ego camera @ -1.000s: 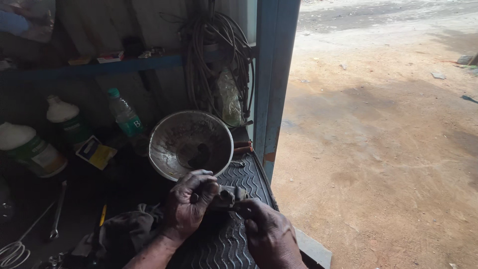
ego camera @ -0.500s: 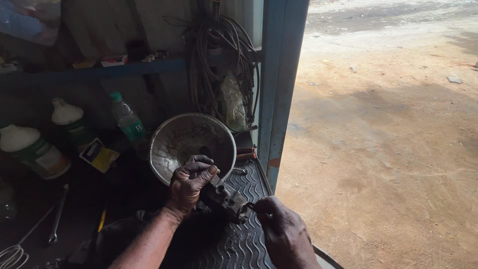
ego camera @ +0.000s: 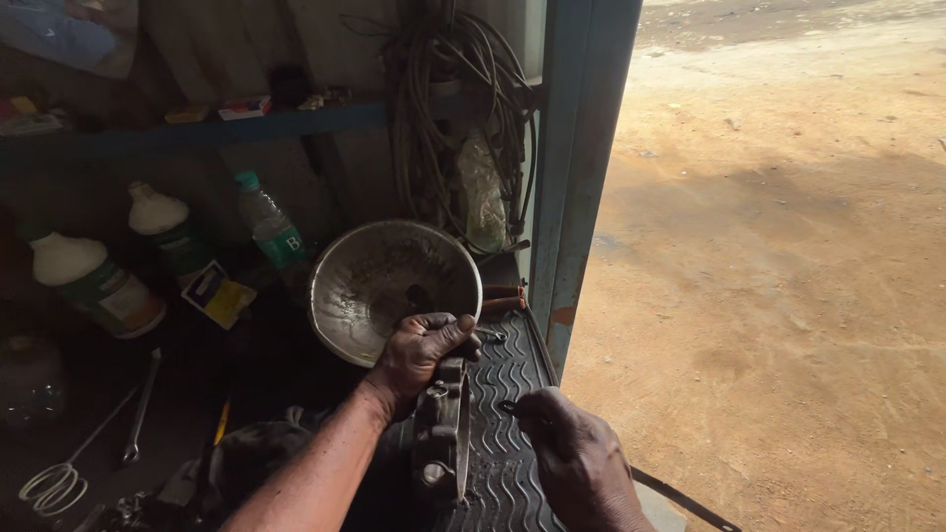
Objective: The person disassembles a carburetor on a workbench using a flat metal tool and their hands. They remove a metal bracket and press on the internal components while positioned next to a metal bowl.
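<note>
While your right hand pinches a small dark tool, fingers closed on it near the frame's bottom, your left hand is clamped on top of the greasy metal part standing on edge on the ribbed rubber mat. That part could tip or slide w/ oily fingers. Beyond it, the steel bowl leans tilted & bottles sit close, so a slip could knock them.

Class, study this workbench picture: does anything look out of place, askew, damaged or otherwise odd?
Nothing is clearly broken or spilled. The round metal reflector bowl sits tilted rather than flat, behind the left hand gripping a greasy metal part. Both hands are grease-blackened; the right hand pinches a small tool.
</note>
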